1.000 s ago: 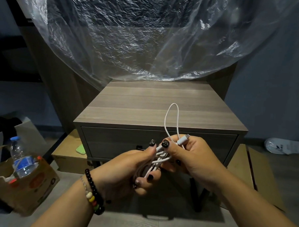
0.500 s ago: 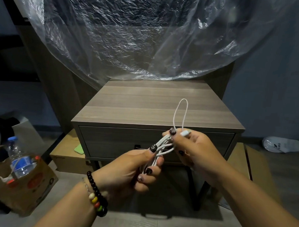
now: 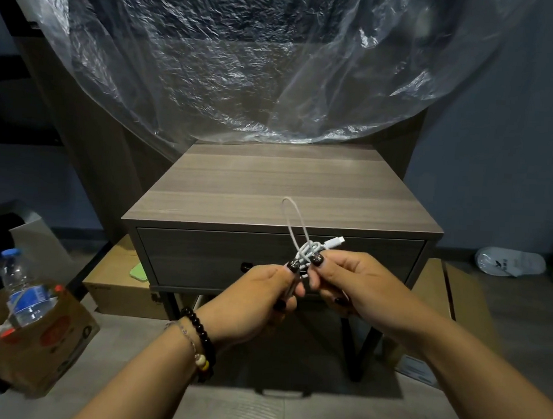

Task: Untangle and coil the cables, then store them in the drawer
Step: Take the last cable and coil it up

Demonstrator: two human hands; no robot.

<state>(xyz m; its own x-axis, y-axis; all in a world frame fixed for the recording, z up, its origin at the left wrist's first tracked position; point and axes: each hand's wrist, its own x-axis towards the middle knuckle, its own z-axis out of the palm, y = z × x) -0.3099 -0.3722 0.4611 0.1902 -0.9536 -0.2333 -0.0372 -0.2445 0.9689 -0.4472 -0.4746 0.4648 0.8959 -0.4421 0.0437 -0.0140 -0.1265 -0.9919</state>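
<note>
A white cable [image 3: 303, 242] is bundled into a small coil in front of the nightstand. My left hand [image 3: 258, 300] grips the lower part of the bundle. My right hand [image 3: 345, 282] pinches the wrapped knot at its top. One thin loop sticks up above my thumbs, and a white plug [image 3: 334, 242] points right from the knot. Behind my hands is the dark drawer [image 3: 203, 257] of the nightstand, and it is shut.
The wooden nightstand top [image 3: 282, 184] is bare. Clear plastic sheeting [image 3: 259, 66] hangs behind it. A cardboard box with a water bottle [image 3: 24, 296] sits on the floor at left. More boxes [image 3: 116, 281] lie under the nightstand, and a white slipper [image 3: 510, 262] lies at right.
The cable bundle has been wrapped tighter and the upper loop has shrunk. The plug now sticks out to the right. Both hands have drawn closer together around the knot.
</note>
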